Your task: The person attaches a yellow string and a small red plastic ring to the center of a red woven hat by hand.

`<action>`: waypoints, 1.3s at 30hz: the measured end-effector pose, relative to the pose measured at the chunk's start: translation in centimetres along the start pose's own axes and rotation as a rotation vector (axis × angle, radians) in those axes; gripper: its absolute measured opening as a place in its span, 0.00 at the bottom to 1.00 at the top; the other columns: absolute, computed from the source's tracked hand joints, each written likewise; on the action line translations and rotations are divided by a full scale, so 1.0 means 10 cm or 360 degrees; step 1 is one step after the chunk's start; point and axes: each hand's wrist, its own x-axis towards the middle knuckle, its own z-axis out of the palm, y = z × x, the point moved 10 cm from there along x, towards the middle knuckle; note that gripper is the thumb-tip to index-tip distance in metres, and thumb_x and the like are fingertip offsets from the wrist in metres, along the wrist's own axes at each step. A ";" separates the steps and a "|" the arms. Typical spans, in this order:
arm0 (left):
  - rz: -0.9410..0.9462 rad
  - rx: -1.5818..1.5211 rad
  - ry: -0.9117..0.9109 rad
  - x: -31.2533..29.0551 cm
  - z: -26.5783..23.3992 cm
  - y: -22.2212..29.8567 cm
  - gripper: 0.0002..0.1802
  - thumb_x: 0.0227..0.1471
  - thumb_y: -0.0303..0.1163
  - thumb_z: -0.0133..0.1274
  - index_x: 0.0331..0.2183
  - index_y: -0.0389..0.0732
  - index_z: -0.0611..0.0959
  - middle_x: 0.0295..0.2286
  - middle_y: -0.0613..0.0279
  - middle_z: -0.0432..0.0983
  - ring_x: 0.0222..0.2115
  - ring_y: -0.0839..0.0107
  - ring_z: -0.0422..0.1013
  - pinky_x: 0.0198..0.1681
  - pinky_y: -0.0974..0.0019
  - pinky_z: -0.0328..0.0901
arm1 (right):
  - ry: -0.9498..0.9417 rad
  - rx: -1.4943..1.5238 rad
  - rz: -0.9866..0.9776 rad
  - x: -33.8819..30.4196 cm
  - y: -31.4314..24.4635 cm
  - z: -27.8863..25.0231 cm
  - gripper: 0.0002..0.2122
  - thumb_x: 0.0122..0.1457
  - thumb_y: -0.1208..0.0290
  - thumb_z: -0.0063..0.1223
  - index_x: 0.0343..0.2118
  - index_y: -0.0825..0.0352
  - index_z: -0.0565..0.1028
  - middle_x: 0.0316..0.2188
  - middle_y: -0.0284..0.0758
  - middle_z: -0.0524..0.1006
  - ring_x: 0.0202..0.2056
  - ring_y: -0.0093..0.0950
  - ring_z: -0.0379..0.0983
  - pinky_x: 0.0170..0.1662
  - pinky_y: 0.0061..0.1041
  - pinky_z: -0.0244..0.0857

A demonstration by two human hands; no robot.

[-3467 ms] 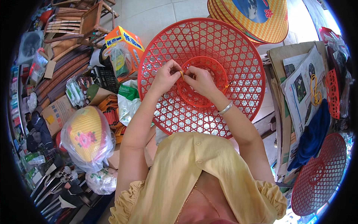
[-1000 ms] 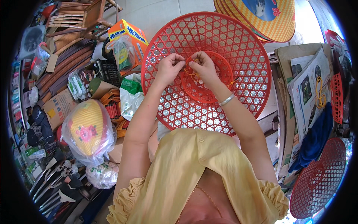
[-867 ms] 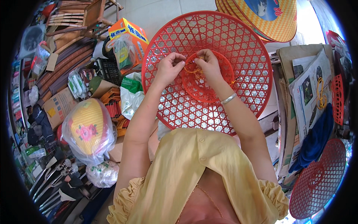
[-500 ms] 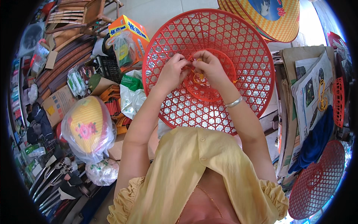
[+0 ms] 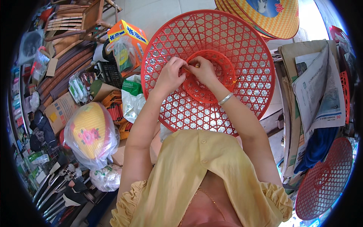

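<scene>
Both hands meet at the raised middle ring [image 5: 207,77] of a big red lattice hat frame [image 5: 208,72], which is tilted up in front of the person, above the lap. The left hand [image 5: 170,75] is clenched on the ring's left edge, fingers curled through the mesh. The right hand [image 5: 202,70], a silver bangle [image 5: 225,99] on its wrist, pinches a thin orange-yellow strand [image 5: 188,69] at the ring's upper rim; whether it is string or a plastic tie is too small to tell.

To do this step well, the left hand should probably hold the frame steady, so the ring does not shift against the outer lattice, while the right works the strand through lined-up holes and draws it snug, not so hard that the thin bars bend.

No worktop shows; the goods lie on the floor. Left of the frame stands an orange and yellow box [image 5: 126,36] with blue lettering, a clear bag [image 5: 121,56] against it. Below that sits a green and white pack [image 5: 132,89], and further left a brown carton [image 5: 62,111] with a yellow label. A yellow hat with a pink flower, wrapped in clear plastic [image 5: 90,134], lies at the lower left. Folded newspapers [image 5: 317,94] are stacked at the right, with another red frame [image 5: 325,181] below them.
</scene>
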 end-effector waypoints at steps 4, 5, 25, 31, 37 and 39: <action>0.0059 0.0037 0.0019 0.01 0.02 0.05 0.11 0.40 0.20 0.55 0.32 0.37 0.75 0.31 0.57 0.70 0.32 0.61 0.71 0.34 0.63 0.67 | -0.0002 0.0106 -0.0021 0.10 0.14 0.01 0.13 0.51 0.65 0.58 0.38 0.66 0.78 0.32 0.39 0.80 0.36 0.32 0.77 0.41 0.31 0.69; 0.0075 0.0040 0.0030 0.02 0.02 0.06 0.11 0.40 0.20 0.56 0.31 0.37 0.75 0.31 0.57 0.70 0.32 0.60 0.71 0.34 0.62 0.67 | -0.0035 0.0185 -0.0023 0.14 0.22 0.04 0.13 0.52 0.66 0.58 0.38 0.66 0.78 0.32 0.39 0.80 0.36 0.32 0.77 0.42 0.31 0.69; 0.0121 0.0211 0.0196 0.02 0.00 0.13 0.11 0.41 0.20 0.56 0.31 0.38 0.75 0.30 0.57 0.71 0.32 0.57 0.71 0.35 0.59 0.67 | -0.0011 -0.0145 -0.0081 0.03 -0.06 -0.06 0.13 0.50 0.62 0.60 0.35 0.63 0.78 0.31 0.37 0.80 0.34 0.34 0.78 0.38 0.34 0.69; -0.0001 0.0149 0.0118 0.04 0.07 0.03 0.17 0.41 0.23 0.56 0.38 0.39 0.75 0.38 0.54 0.73 0.41 0.54 0.70 0.44 0.56 0.66 | 0.0282 -0.0288 -0.0431 -0.11 -0.28 -0.16 0.11 0.51 0.64 0.59 0.36 0.61 0.78 0.34 0.37 0.79 0.36 0.37 0.76 0.37 0.35 0.69; -0.0066 0.0175 0.0088 0.02 0.04 -0.04 0.14 0.44 0.23 0.54 0.37 0.38 0.75 0.36 0.52 0.73 0.38 0.52 0.71 0.42 0.57 0.67 | 0.0480 -0.0188 -0.0707 -0.17 -0.34 -0.11 0.08 0.49 0.69 0.58 0.31 0.64 0.76 0.29 0.38 0.76 0.33 0.39 0.75 0.35 0.36 0.69; -0.0034 0.0162 0.0031 0.04 0.06 0.03 0.14 0.44 0.21 0.53 0.37 0.37 0.74 0.36 0.51 0.72 0.38 0.51 0.70 0.42 0.56 0.66 | 0.0442 -0.0180 -0.0621 -0.14 -0.31 -0.12 0.08 0.49 0.68 0.58 0.31 0.64 0.76 0.29 0.40 0.77 0.33 0.40 0.76 0.35 0.37 0.69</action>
